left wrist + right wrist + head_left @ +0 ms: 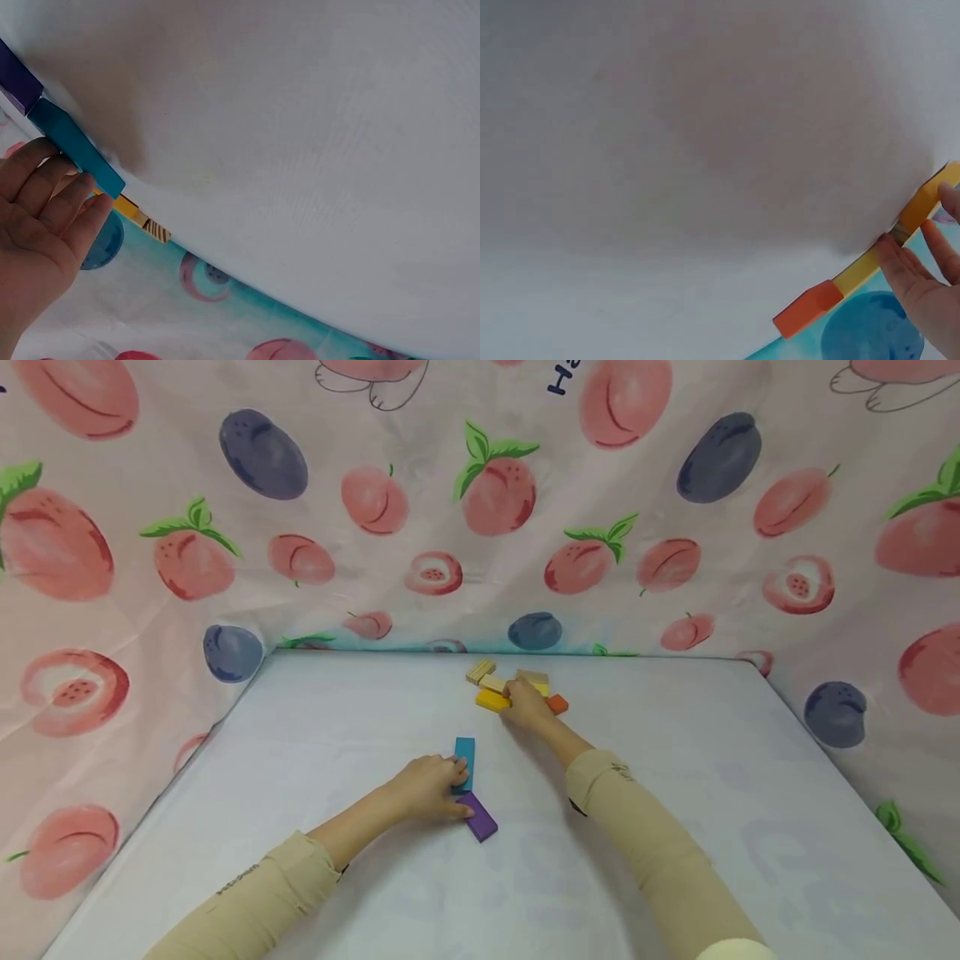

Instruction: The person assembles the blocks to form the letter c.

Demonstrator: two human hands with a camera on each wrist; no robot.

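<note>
Spread, the left hand rests its fingers on the blue block and thumb on the purple block, mid-table. Near the table's far edge, the amber block contacts the right hand; pinch state cannot be determined.

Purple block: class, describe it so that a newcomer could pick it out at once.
On the white table, find the left hand, nearer the camera than the right hand. The purple block lies by the left thumb, at the near end of the blue block. It is the only purple one in sight and lies slanted, while the blue one points almost straight ahead.
</note>
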